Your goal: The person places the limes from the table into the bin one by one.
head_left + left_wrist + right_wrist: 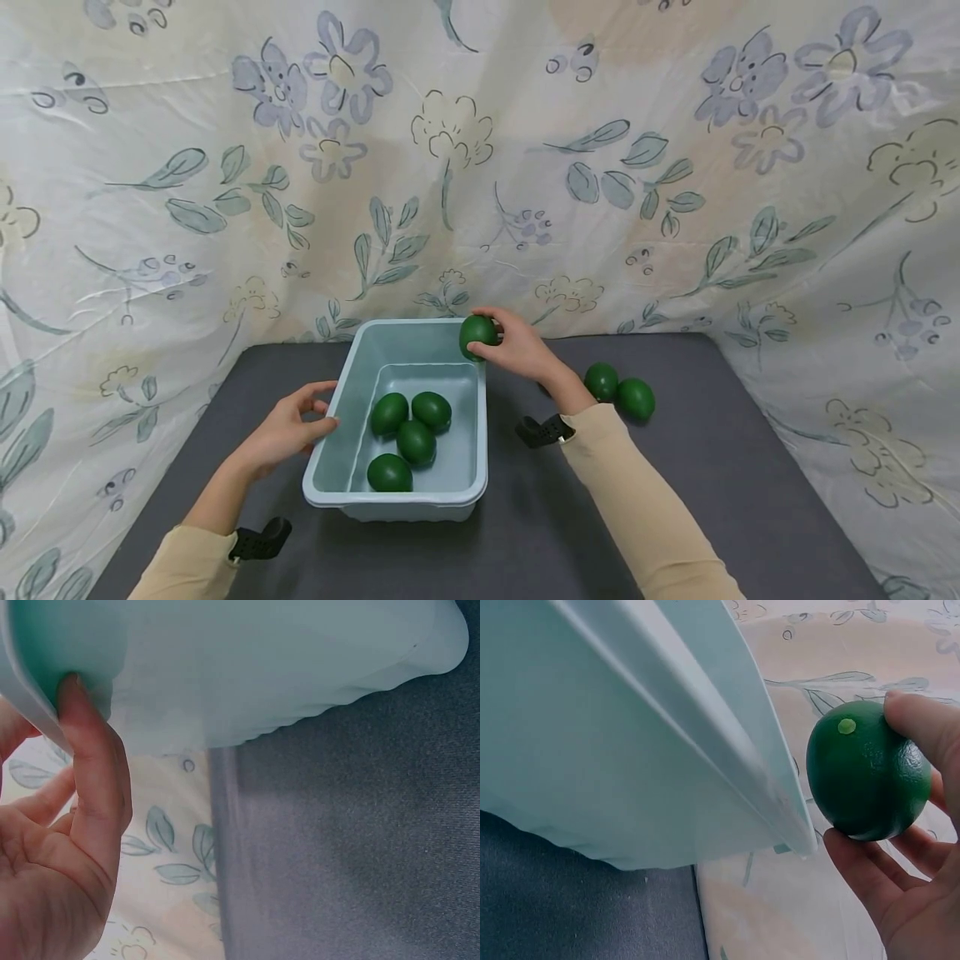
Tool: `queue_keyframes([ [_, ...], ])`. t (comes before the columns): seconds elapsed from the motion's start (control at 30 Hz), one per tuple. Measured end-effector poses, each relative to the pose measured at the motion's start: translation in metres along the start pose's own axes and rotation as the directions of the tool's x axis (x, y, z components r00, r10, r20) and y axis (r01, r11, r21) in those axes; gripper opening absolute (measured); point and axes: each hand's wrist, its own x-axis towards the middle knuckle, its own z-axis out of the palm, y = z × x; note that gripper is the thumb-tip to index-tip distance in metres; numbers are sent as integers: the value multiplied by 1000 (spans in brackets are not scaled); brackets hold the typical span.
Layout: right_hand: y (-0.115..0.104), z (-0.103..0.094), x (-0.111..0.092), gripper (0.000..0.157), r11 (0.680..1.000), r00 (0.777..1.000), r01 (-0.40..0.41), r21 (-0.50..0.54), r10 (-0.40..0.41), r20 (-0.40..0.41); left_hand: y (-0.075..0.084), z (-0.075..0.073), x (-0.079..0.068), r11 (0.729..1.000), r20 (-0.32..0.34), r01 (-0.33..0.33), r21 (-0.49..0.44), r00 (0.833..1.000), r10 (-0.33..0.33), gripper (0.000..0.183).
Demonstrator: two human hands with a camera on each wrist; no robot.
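A light blue-green plastic bin (402, 497) stands on the dark table, with several dark green oval fruits (416, 442) lying on its floor. At its left side, my left hand (288, 425) holds the rim with thumb and fingers; the left wrist view shows the thumb against the wall by the lip. Another dark green oval fruit (866, 769), with a pale green spot at one end, is gripped between thumb and fingers of my right hand (520, 343). That hand is by the bin's far right corner, about rim height.
Two more green fruits (636, 399) lie side by side on the dark table (720, 492), right of my right forearm. A small dark shape beside that forearm is mostly hidden. Flowered cloth (480, 167) hangs behind the table and at both sides.
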Motion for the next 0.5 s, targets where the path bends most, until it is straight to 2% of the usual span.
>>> queue_keyframes([
  [0.3, -7, 7, 8, 55, 999, 998, 38, 6, -38, 40, 1, 1, 1, 1000, -3, 8, 5, 1000, -8, 65],
  [0.5, -10, 13, 12, 56, 999, 997, 37, -31, -35, 69, 1, 1, 0, 1000, -2, 6, 4, 1000, -6, 65],
])
